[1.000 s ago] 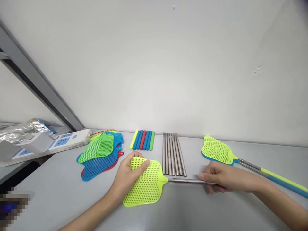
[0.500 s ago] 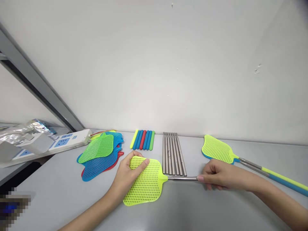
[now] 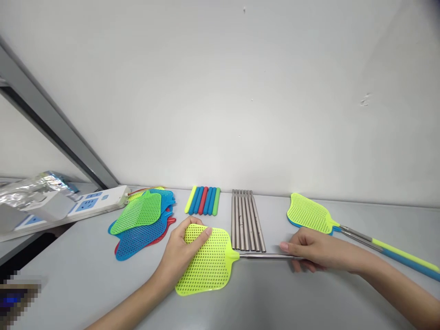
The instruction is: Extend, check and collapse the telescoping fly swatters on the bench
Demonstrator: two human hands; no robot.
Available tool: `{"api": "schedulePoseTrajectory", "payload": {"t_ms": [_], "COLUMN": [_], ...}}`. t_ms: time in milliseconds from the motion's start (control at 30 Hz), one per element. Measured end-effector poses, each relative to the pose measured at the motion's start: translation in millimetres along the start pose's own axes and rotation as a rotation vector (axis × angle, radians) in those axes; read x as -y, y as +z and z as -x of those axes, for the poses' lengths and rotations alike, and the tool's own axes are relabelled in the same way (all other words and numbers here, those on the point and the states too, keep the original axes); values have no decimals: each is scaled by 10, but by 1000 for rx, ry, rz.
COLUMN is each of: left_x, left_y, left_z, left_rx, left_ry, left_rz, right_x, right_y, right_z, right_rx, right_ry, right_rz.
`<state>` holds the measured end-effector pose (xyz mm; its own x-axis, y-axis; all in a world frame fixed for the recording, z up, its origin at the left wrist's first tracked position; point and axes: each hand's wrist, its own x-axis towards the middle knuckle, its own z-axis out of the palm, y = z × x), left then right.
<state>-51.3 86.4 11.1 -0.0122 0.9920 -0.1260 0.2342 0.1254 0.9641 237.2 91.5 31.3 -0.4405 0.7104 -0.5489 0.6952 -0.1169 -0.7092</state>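
My left hand (image 3: 187, 247) is closed on a yellow-green fly swatter head (image 3: 209, 268), thumb on top of its perforated face. A thin metal rod (image 3: 264, 255) runs rightward out of the head's neck. My right hand (image 3: 307, 250) is closed around the rod's far part, fingers curled under it and the thumb tip raised just above; the rod's end is hidden in the hand. Right behind the rod lies a row of several metal rods (image 3: 245, 222). Several coloured handle grips (image 3: 203, 200), yellow, blue, red and green, lie side by side farther left.
Loose swatter heads (image 3: 137, 213) in green, blue and red are piled at left. Beside them, a white power strip (image 3: 99, 201) lies near clear plastic packaging (image 3: 34, 190). Assembled fly swatters (image 3: 311, 213) with yellow and blue grips rest at right. A wall (image 3: 240, 91) stands behind the table.
The right thumb has lifted off the rod, and more of the rod shows between the swatter head and my right hand. My left hand stays on the head. The view shifts slightly.
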Motion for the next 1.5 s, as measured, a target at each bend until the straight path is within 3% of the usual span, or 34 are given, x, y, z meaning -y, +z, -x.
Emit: {"api": "schedulePoseTrajectory", "payload": {"t_ms": [167, 300, 433, 667, 900, 1500], "left_x": [26, 39, 8, -57, -61, -51], "left_y": [2, -8, -31, -64, -83, -16], "left_z": [12, -3, -23, -24, -45, 26], "left_rx": [-99, -202, -205, -143, -179, -85], "left_ry": [114, 313, 430, 468, 506, 551], "left_rz": [-177, -388, -505, -659, -821, -889], "right_x": [25, 34, 29, 54, 89, 140], "right_y": [-1, 4, 14, 49, 97, 121], "right_z": [13, 27, 25, 28, 45, 56], "right_rx": [-6, -3, -5, -34, -73, -38], "right_ry": [11, -14, -27, -47, -78, -86], "right_rz": [27, 24, 33, 109, 132, 105]}}
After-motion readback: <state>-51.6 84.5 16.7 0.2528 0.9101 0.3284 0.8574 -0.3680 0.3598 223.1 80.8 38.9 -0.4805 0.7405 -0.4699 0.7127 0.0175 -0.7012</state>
